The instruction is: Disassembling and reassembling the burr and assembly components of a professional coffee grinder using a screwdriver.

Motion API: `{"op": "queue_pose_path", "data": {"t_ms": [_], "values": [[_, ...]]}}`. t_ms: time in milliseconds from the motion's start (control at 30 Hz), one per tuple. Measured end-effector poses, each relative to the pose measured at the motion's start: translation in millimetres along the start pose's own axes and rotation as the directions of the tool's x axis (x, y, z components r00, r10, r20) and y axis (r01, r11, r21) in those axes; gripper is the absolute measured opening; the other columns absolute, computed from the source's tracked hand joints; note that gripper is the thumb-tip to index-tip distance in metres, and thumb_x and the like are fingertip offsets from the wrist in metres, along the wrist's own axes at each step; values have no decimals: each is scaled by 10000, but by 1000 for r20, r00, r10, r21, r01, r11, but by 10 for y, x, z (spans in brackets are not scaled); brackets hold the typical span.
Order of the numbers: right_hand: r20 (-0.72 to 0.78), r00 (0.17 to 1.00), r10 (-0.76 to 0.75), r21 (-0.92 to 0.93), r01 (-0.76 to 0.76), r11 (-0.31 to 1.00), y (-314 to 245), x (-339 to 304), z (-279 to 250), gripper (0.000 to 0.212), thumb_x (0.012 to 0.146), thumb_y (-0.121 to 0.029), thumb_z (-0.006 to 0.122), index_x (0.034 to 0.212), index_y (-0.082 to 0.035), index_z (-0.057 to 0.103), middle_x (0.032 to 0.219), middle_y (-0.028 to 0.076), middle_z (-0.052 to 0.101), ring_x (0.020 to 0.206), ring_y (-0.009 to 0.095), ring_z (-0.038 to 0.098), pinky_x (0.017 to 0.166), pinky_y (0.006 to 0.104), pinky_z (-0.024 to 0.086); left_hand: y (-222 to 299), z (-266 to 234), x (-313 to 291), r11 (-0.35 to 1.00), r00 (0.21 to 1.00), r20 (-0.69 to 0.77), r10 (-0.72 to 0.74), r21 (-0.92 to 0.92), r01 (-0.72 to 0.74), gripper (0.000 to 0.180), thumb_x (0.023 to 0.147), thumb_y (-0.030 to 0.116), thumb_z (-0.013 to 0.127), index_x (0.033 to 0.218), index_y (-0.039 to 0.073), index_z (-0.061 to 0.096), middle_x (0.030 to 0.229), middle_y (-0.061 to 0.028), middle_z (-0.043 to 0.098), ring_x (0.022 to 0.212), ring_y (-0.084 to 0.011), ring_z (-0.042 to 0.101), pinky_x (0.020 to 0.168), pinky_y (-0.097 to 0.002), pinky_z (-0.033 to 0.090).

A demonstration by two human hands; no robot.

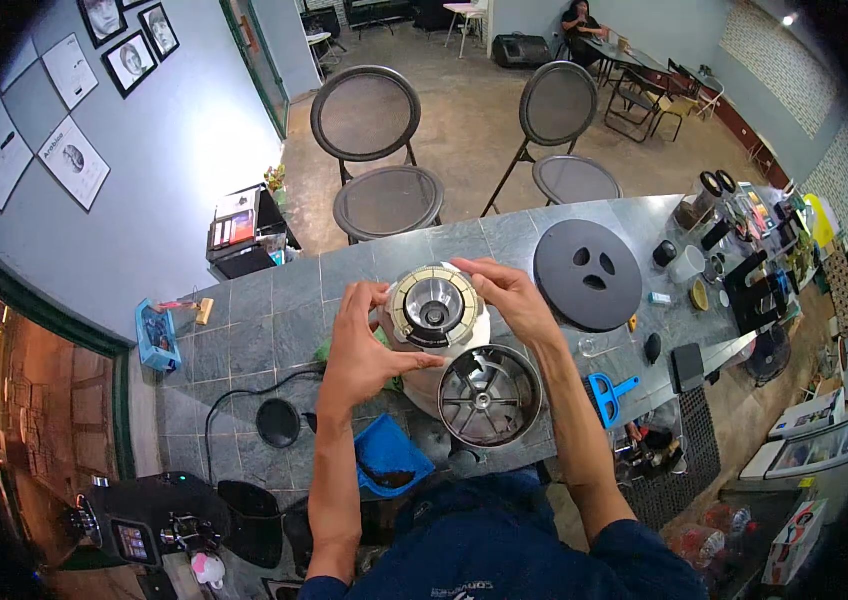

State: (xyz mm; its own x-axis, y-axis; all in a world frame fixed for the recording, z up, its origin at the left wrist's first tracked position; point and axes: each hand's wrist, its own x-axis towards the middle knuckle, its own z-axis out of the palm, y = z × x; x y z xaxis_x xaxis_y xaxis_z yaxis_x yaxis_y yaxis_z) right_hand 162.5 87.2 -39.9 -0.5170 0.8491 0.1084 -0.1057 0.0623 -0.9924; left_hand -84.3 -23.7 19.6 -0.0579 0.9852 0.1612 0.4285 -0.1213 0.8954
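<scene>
A coffee grinder stands on the grey tiled counter in front of me, its hopper off. Both hands are at its pale, notched adjustment collar [472, 322], which surrounds a shiny metal burr opening [435, 300]. My left hand [356, 350] curves around the left side, fingers at the far left and thumb across the near edge. My right hand [512, 298] grips the far right edge with its fingers and thumb. Close to me, the round metal doser chamber [484, 425] is uncovered, showing its vanes. A green cloth [323, 350] shows partly behind my left hand.
Left of my arm lie a blue dustpan [372, 440] with dark grounds and a black round lid [278, 423]. A large black disc [584, 300] and a blue brush [606, 398] lie to the right. Jars and cups crowd the right end. Two chairs [387, 200] stand beyond.
</scene>
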Motion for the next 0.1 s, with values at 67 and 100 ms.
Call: {"op": "queue_pose_path", "data": {"t_ms": [67,100], "values": [[11,1000,25,-28,-25,999,5,76,-36,441,1078,-314,672,1449,-75,686,1435,77,634,1259,177,601,1073,345,483,16,9,16,988,1000,-16,5,152,-2,923,509,274,1101,1207,71,532,1419,-138,580,1330,-298,613,1089,-510,542],[26,997,73,-4,-73,997,15,104,-53,439,1072,-324,684,1446,-94,693,1455,81,627,1268,180,599,1082,348,480,21,6,19,988,1000,-13,6,153,-3,923,509,274,1101,1207,71,532,1419,-138,580,1330,-298,613,1089,-510,542]]}}
